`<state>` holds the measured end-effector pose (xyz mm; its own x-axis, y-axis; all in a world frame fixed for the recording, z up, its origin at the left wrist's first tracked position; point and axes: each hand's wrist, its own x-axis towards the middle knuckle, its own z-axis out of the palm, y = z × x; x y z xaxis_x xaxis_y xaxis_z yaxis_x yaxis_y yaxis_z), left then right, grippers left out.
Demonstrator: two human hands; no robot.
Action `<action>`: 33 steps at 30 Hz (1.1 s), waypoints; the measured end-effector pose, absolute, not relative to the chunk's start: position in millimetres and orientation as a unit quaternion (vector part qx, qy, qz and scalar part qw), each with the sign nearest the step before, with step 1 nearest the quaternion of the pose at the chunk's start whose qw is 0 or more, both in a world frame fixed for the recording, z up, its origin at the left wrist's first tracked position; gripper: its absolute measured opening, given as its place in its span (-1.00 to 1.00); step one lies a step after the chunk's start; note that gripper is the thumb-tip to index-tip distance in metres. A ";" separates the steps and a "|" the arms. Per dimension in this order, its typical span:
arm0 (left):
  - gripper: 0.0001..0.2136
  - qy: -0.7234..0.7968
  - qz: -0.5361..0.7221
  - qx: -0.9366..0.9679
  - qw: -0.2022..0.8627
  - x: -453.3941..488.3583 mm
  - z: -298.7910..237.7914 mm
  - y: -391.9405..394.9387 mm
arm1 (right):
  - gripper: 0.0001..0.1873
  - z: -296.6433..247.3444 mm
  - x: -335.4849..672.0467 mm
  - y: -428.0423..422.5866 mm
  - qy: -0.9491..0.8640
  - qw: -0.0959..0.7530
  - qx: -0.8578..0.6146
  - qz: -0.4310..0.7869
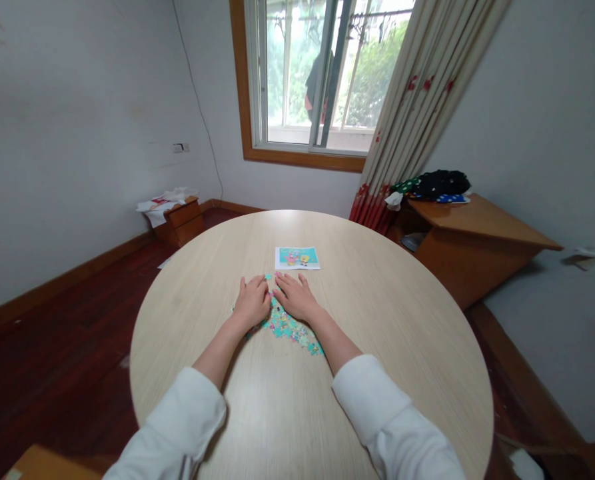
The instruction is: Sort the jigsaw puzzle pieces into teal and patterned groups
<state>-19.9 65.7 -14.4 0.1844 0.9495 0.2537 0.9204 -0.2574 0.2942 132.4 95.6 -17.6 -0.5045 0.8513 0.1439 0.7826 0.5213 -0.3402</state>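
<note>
Well beyond the right hand [298, 300], a wood-framed window [322, 80] was noted. Farther out to that hand's right, a red-patterned curtain [422, 100] hung near a wooden desk [487, 230] bearing dark cloth [440, 184]. Ahead and left of the left hand [254, 303], loose white items [161, 208] lay on a small drawer cabinet [187, 223].

A left hand [254, 303] and a right hand [297, 298] among small puzzle pieces [282, 325], a big round table [402, 333], a bright picture [298, 258] just past the hands, a window [297, 73] and long curtain [417, 93] behind, dark cloth [444, 185] on a brown desk [487, 220]
</note>
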 end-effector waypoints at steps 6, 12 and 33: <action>-0.66 0.610 0.135 0.779 0.053 -20.2 -16.9 65.0 | -0.54 -20.8 134.9 91.5 -0.872 0.160 -0.441 0.138; -0.59 0.596 0.147 0.786 0.075 -21.1 -21.4 64.8 | -0.52 -20.2 134.9 78.7 -0.885 0.143 -0.420 0.138; -0.81 0.582 0.287 0.753 0.108 -35.7 -13.5 65.6 | -0.47 -31.0 152.4 89.9 -0.834 0.226 -0.472 0.178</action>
<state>-35.7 65.6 -13.5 0.1580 0.9386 0.3067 0.8144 -0.2995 0.4970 152.4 89.9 -31.0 -0.4528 0.8668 0.2087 0.7063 0.4916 -0.5094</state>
